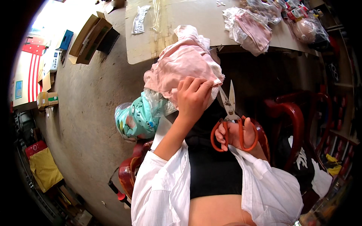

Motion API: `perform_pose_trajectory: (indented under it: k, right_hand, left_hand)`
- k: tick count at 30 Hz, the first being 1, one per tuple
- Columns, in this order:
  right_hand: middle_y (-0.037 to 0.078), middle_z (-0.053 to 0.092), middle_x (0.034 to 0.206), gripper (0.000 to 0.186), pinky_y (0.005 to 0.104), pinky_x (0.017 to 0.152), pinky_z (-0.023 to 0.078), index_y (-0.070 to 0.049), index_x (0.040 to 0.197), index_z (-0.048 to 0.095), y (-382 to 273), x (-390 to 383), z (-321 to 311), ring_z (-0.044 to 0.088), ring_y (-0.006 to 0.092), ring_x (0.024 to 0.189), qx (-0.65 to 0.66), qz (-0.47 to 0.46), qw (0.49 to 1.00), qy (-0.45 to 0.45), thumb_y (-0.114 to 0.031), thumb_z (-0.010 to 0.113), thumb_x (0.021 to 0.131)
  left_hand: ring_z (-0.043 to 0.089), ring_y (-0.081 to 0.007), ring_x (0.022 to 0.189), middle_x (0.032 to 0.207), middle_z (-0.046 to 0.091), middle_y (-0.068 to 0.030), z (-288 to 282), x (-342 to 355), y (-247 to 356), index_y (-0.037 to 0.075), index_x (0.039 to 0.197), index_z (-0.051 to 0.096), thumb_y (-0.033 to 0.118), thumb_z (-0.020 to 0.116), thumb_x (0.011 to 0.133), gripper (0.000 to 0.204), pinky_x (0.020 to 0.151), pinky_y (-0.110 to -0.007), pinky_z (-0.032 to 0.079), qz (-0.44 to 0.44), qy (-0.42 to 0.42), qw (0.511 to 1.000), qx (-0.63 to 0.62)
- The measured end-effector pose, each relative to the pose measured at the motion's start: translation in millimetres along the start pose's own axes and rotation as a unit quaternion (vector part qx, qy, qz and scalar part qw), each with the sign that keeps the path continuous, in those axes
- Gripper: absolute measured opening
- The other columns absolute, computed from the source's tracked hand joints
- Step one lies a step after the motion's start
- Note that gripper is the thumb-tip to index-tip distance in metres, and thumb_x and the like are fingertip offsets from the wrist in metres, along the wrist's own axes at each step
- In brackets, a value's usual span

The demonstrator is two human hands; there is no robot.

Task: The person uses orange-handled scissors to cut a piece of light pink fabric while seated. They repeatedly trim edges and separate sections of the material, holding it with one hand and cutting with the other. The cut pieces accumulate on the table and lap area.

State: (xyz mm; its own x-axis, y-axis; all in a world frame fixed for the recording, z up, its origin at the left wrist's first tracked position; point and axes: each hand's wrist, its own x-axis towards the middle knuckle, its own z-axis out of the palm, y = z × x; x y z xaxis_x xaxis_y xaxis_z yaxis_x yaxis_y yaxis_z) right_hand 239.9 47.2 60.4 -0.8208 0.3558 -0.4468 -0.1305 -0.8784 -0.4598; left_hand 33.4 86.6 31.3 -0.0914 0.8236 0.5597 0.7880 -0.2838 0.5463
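Observation:
A bundle of pink cloth (184, 62) lies in front of me, its far end over the table edge. My left hand (193, 97) pinches the cloth's near right edge, fingers bent over it. In my right hand (238, 133) is a pair of scissors (230, 107) with orange-red handles, thumb and fingers through the loops. The blades stand apart, pointing up and away, just right of the cloth's edge. White textured fabric shows beneath the pink cloth. Below left of it sits a teal patterned bag (138, 117) with clear plastic about it.
The table (192, 17) carries a plastic-wrapped pink and white cloth bundle (250, 30) and several plastic bags at its right. Dark red wooden chairs (290, 109) stand on my right. An open cardboard box (88, 37) and a yellow package (45, 169) are on the left.

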Motion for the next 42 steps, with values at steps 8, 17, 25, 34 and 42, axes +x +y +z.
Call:
perform_pose_trajectory:
  k: [8, 17, 25, 34, 42]
  right_hand:
    - [0.008, 0.046, 0.086, 0.086, 0.027, 0.059, 0.047, -0.005, 0.091, 0.045, -1, 5, -2, 0.049, 0.0162, 0.075, 0.029, 0.002, 0.999, -0.024, -0.086, 0.024, 0.074]
    - [0.004, 0.043, 0.071, 0.076, 0.0234, 0.047, 0.04, -0.007, 0.081, 0.043, -1, 15, -2, 0.042, 0.0128, 0.055, 0.043, 0.011, 0.999, 0.01, -0.081, 0.026, 0.079]
    - [0.004, 0.043, 0.067, 0.073, 0.0225, 0.042, 0.036, -0.009, 0.077, 0.042, 17, 11, 8, 0.039, 0.0121, 0.048, -0.026, -0.039, 0.996, 0.069, -0.079, 0.022, 0.082]
    - [0.005, 0.044, 0.075, 0.076, 0.0249, 0.051, 0.04, -0.008, 0.082, 0.042, 24, 10, 12, 0.045, 0.0137, 0.059, -0.076, -0.018, 0.994, 0.074, -0.082, 0.025, 0.079]
    - [0.003, 0.042, 0.081, 0.081, 0.0272, 0.062, 0.038, -0.008, 0.09, 0.043, 8, 23, 15, 0.042, 0.0156, 0.07, -0.05, -0.054, 0.997, 0.013, -0.085, 0.024, 0.075]
  left_hand:
    - [0.055, -0.0173, 0.082, 0.084, 0.061, 0.0032, 0, -9, 2, 0.012, 0.088, 0.068, 0.01, 0.069, 0.068, 0.021, 0.073, -0.033, 0.039, 0.014, 0.032, 0.999, 0.014]
    - [0.058, -0.0194, 0.079, 0.085, 0.062, 0.0003, -17, -18, 15, 0.01, 0.086, 0.067, 0.012, 0.07, 0.073, 0.014, 0.073, -0.033, 0.041, -0.042, 0.083, 0.996, -0.005]
    - [0.06, -0.0202, 0.084, 0.091, 0.062, -0.0102, -7, -40, 45, 0.001, 0.101, 0.06, 0.022, 0.057, 0.09, 0.024, 0.076, -0.03, 0.046, -0.405, -0.144, 0.779, -0.456]
    - [0.057, -0.0148, 0.091, 0.104, 0.059, -0.0037, 15, -27, 43, 0.004, 0.111, 0.054, 0.016, 0.063, 0.088, 0.028, 0.081, -0.03, 0.046, -0.551, 0.05, 0.487, -0.676]
    - [0.052, -0.0084, 0.063, 0.07, 0.059, -0.0004, 11, -35, 38, 0.004, 0.079, 0.062, 0.021, 0.068, 0.086, 0.019, 0.057, -0.022, 0.038, -0.546, -0.011, 0.583, -0.601]
